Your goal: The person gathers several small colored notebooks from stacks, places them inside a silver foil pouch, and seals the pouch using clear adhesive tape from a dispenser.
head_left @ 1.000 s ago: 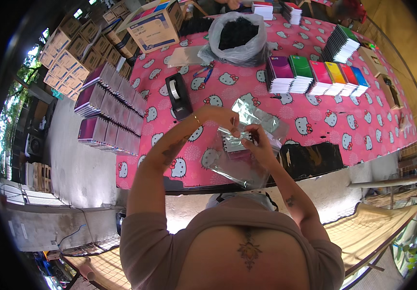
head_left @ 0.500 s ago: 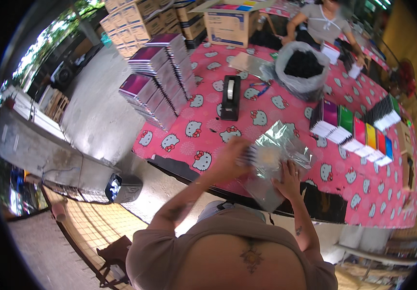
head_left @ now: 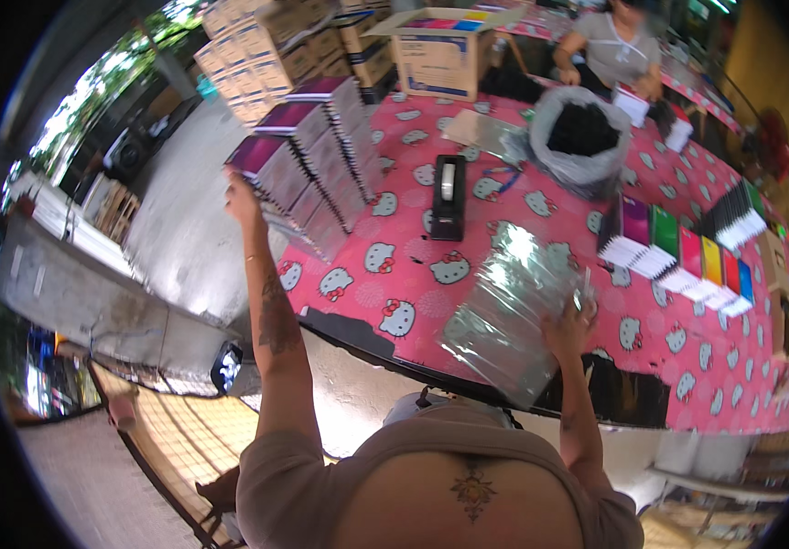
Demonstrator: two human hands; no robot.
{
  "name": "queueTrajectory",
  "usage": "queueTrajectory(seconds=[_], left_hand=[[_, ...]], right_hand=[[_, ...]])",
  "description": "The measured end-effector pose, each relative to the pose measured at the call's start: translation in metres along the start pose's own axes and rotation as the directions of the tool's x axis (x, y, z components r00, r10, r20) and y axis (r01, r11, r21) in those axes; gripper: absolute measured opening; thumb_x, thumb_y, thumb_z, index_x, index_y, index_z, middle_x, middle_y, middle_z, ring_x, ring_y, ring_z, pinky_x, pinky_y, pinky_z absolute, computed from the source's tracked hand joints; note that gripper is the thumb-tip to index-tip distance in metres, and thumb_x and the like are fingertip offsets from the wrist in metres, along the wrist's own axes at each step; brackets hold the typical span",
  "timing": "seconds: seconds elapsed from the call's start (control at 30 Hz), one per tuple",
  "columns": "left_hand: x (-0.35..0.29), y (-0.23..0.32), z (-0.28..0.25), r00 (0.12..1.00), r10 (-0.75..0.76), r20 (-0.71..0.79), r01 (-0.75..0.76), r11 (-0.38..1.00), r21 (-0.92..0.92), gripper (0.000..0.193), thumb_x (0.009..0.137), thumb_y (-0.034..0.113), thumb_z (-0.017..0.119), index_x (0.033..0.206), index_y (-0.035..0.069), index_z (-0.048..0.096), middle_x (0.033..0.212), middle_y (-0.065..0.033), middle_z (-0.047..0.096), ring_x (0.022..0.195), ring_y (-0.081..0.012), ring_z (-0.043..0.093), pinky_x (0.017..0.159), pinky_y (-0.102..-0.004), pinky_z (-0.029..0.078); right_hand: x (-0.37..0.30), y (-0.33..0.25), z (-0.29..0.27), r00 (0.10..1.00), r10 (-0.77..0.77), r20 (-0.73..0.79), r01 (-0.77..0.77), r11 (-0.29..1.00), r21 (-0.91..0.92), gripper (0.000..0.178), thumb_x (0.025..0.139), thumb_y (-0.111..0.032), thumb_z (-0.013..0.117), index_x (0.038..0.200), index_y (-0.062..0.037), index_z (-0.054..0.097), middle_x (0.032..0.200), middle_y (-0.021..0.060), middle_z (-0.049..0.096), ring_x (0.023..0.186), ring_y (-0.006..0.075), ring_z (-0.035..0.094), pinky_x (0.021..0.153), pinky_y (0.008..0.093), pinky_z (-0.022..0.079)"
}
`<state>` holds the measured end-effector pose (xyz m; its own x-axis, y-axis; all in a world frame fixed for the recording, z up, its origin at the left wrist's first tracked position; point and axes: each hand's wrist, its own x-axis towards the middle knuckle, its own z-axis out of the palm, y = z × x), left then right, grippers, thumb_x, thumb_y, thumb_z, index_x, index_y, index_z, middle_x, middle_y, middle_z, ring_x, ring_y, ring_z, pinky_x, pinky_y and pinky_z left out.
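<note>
Stretched out to the left, my left hand is closed at the outer edge of a bundle of spiral notebooks with purple covers. That bundle tops the nearest column of a tall stack of notebooks; part of my grip is hidden at its far side. In front of me lie clear plastic sleeves, shiny and flat, reaching over the table's near edge. My right hand rests on their right side with its fingers apart.
A black tape dispenser stands mid-table beside blue-handled scissors. Beyond are a bag-lined bin of black pieces and an open carton. Coloured notebooks line the right. Another person works across the table.
My left hand has moved from the plastic sleeves to the stack at left, whose nearest column is now taller. The spiral-bound item has left the sleeves. My right hand has stayed by them.
</note>
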<state>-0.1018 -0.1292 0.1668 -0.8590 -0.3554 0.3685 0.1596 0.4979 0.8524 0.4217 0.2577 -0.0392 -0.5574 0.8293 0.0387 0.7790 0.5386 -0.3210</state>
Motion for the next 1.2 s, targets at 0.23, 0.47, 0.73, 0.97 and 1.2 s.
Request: queueTrajectory(seconds=[0.23,0.47,0.73,0.97,1.2], left_hand=[[-0.314,0.076,0.070,0.507,0.817,0.273,-0.672,0.573,-0.469,0.057,0.098,0.032,0.054,0.144,0.001,0.040,0.128,-0.0248,0.051,0.118,-0.0393,0.048,0.105,-0.0513,0.035],[-0.499,0.021,0.087,-0.118,0.481,0.868,-0.886,0.344,-0.311,0.078,0.090,0.043,0.062,0.154,0.010,0.032,0.160,-0.0246,0.023,0.144,-0.0438,0.030,0.113,-0.0691,0.017],[-0.672,0.201,0.149,-0.052,0.857,0.512,-0.505,0.420,-0.754,0.062,0.092,0.037,0.064,0.143,0.006,0.046,0.150,-0.0252,0.038,0.138,-0.0428,0.038,0.111,-0.0581,0.030],[-0.937,0.378,0.230,-0.242,0.951,0.191,-0.525,0.037,-0.850,0.056,0.089,0.025,0.064,0.140,0.005,0.049,0.147,-0.0220,0.042,0.133,-0.0384,0.045,0.106,-0.0569,0.038],[-0.971,0.423,0.266,-0.239,0.953,0.187,-0.585,0.012,-0.811,0.041,0.080,0.004,0.063,0.121,0.005,0.063,0.084,-0.0116,0.070,0.077,-0.0285,0.068,0.078,-0.0416,0.054]], right_hand=[[0.052,0.020,0.006,0.995,-0.089,0.044,0.085,0.992,0.089,0.092,0.086,-0.066,0.060,0.154,-0.0093,0.033,0.161,0.0300,0.015,0.151,0.0427,0.012,0.117,0.0645,0.005],[0.038,0.131,-0.048,0.956,0.052,-0.290,0.053,0.938,0.341,0.076,0.086,-0.040,0.071,0.151,-0.0190,0.038,0.159,0.0266,0.021,0.146,0.0450,0.024,0.112,0.0670,0.022],[0.087,0.440,-0.198,0.795,0.288,-0.534,-0.350,0.937,-0.015,0.072,0.088,-0.013,0.063,0.153,-0.0151,0.034,0.163,0.0100,0.024,0.148,0.0353,0.025,0.114,0.0610,0.027],[0.140,0.564,-0.252,0.873,-0.117,-0.473,-0.126,0.884,-0.451,0.058,0.083,-0.010,0.064,0.140,-0.0152,0.053,0.122,0.0054,0.061,0.113,0.0254,0.059,0.093,0.0446,0.045],[0.027,0.571,-0.280,0.652,0.261,-0.712,-0.004,0.940,0.341,0.028,0.080,0.006,0.063,0.105,-0.0057,0.067,0.100,0.0116,0.066,0.091,0.0310,0.065,0.078,0.0422,0.052]])
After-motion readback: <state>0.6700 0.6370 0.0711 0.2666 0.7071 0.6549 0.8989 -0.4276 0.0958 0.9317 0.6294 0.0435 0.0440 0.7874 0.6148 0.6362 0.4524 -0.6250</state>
